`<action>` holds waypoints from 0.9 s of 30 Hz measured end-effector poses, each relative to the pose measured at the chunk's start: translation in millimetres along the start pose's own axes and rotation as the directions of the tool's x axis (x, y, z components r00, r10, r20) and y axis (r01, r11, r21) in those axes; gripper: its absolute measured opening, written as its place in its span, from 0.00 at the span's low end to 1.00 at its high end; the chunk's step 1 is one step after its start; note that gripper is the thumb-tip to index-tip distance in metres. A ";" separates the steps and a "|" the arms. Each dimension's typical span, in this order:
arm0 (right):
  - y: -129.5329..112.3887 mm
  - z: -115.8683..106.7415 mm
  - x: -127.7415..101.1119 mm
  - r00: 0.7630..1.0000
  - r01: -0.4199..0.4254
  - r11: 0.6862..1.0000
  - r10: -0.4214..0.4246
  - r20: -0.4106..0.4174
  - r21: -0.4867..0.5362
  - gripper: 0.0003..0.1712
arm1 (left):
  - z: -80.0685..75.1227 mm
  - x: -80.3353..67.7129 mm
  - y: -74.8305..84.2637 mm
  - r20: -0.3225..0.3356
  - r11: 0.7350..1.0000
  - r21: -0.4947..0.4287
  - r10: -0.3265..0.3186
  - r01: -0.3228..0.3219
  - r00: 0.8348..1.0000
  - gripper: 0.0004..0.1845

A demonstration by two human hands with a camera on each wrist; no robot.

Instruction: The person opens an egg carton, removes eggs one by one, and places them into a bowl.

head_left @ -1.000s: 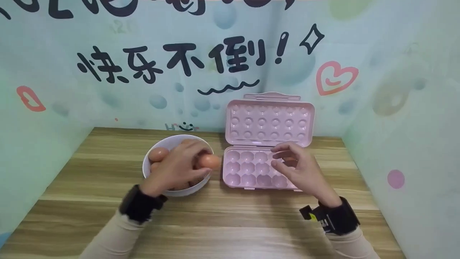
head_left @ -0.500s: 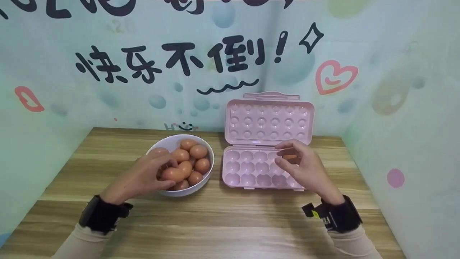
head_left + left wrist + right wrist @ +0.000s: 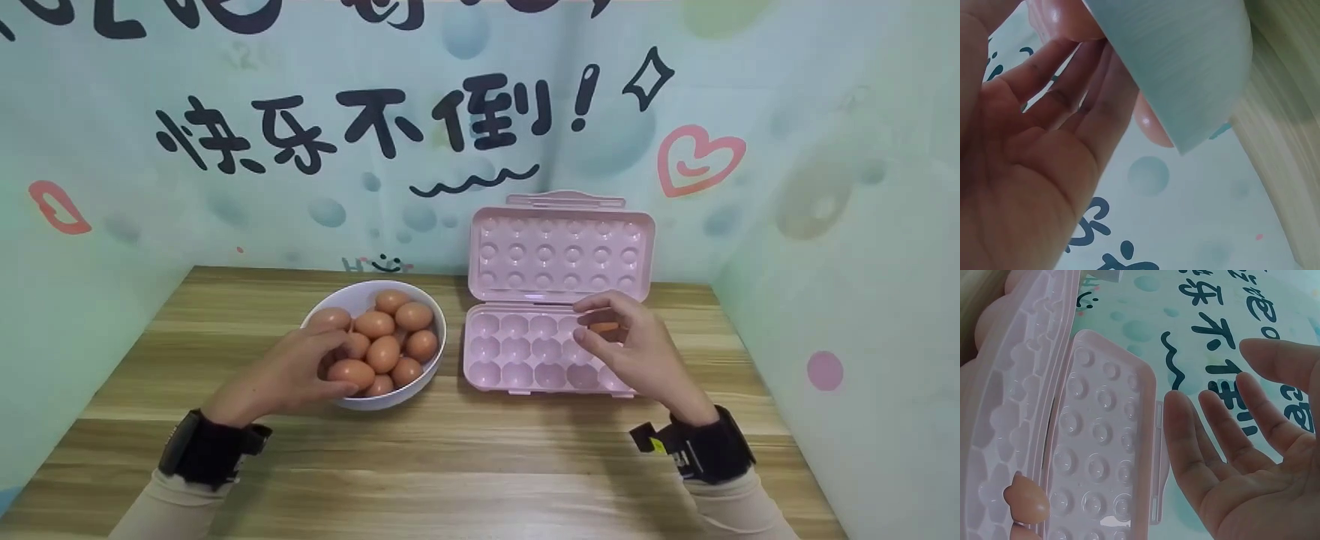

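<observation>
Mid-transfer, by the look of it: brown eggs going from the round white bowl (image 3: 441, 334) into the pale pink plastic egg tray (image 3: 516, 352), whose lid (image 3: 562, 251) stands propped open on the wooden table (image 3: 480, 457).

Left hand (image 3: 289, 375) at the bowl's near rim, fingers relaxed and unclosed, tips touching one brown egg (image 3: 350, 372) atop the pile.

Right hand (image 3: 637, 352) above the tray, palm bare, fingers loosely spread, gripping nothing.

Just beneath those fingers, a single egg (image 3: 604, 327) seated in a back-row cell.

Next, probably: closing gently round the touched egg, lifting clear of its neighbours, setting down softly in a vacant cell.
</observation>
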State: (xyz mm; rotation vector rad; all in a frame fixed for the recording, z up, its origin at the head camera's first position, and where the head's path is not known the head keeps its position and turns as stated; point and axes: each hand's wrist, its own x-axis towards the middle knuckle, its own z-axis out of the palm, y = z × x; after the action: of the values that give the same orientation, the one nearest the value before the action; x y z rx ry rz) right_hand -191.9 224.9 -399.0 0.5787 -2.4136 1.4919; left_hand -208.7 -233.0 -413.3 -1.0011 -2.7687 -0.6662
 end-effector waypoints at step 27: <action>22.4 -43.4 18.3 0.993 0.087 0.932 -0.053 0.106 -0.353 0.23 | 9.5 42.9 41.5 -0.198 0.995 0.019 0.103 -0.101 0.975 0.19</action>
State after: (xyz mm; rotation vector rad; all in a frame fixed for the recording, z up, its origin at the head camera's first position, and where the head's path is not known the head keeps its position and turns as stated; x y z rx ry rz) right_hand -218.3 269.0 -390.1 0.6551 -2.6174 0.9794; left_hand -215.3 -175.6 -395.6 -1.0069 -2.5280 -0.6967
